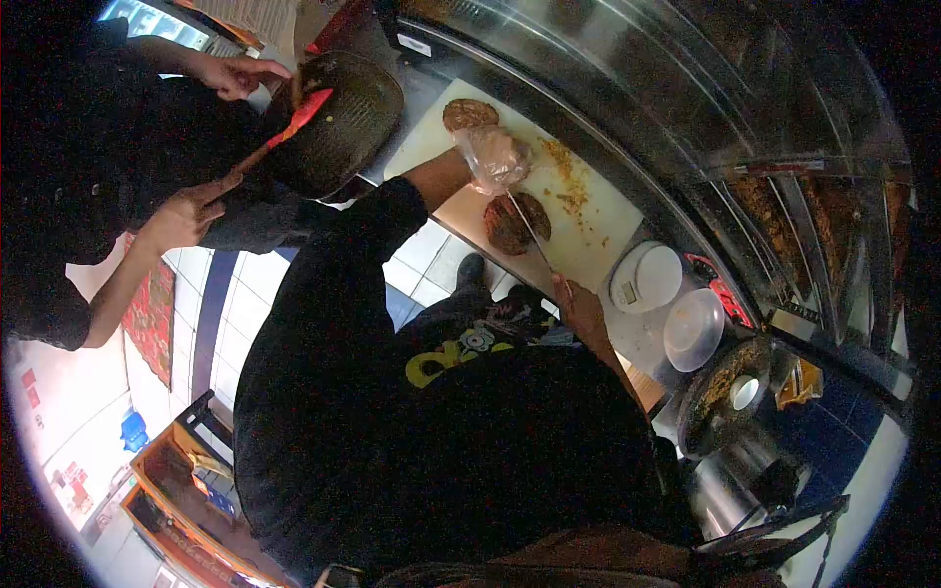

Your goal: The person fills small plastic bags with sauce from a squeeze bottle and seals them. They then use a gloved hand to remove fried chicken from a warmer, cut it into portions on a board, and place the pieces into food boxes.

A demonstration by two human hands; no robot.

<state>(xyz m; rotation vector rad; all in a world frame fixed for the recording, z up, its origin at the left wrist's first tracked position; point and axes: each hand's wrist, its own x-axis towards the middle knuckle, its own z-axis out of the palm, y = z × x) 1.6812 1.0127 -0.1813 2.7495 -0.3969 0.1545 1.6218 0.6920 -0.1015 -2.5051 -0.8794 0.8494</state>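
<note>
So the main thing here is how the knife (534,240) lines up with the patty (510,227). The right hand (580,309) has its fingers wrapped shut around the handle, down at the near edge of the bench (637,338). From there the thin blade runs away from that hand and slants straight across the top of the patty, with the tip pointing toward the left hand (495,157). The blade's long axis is basically the line between the two hands, and the patty sits right under the middle of it.

The left hand is in a clear plastic glove and sits on the cutting board (598,220) just past the patty's far side. It's very close, maybe touching, but I honestly can't tell through the crinkly glove, and I can't tell if those fingers are open or curled either. The left hand is nearer the patty, while the right only reaches it through the blade.

A second patty (469,114) lies further along the board, beyond the gloved hand and well apart from the blade. Crumbs are scattered on the board's far side.

Off to the side (not the wearer's hands) a co-worker holds a dark pan (343,122) and a red spatula (299,120).
</note>
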